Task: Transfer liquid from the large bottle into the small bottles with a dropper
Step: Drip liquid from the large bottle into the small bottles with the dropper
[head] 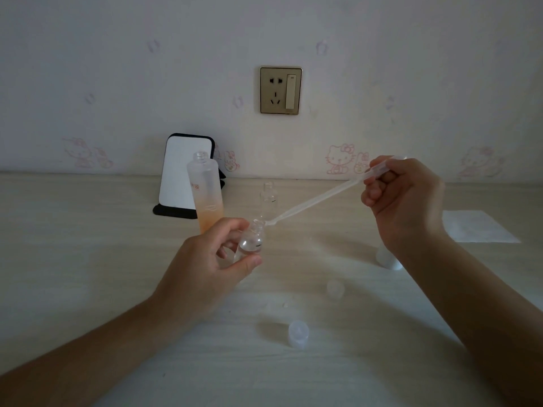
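My left hand (205, 265) grips a small clear bottle (252, 240), tilted to the right with its mouth open and a little clear liquid inside. My right hand (402, 198) pinches the bulb of a long translucent dropper (317, 201). The dropper slants down to the left and its tip sits at the small bottle's mouth. The large frosted bottle (207, 192) stands uncapped behind my left hand, with orange liquid in its lower part. A second small clear bottle (268, 195) stands upright further back.
Two small translucent caps (298, 333) (335, 288) lie on the pale wooden table (88, 245). A white cap (388, 258) sits partly behind my right forearm. A white paper sheet (476, 226) lies at the right. A phone on a black stand (183, 177) leans by the wall.
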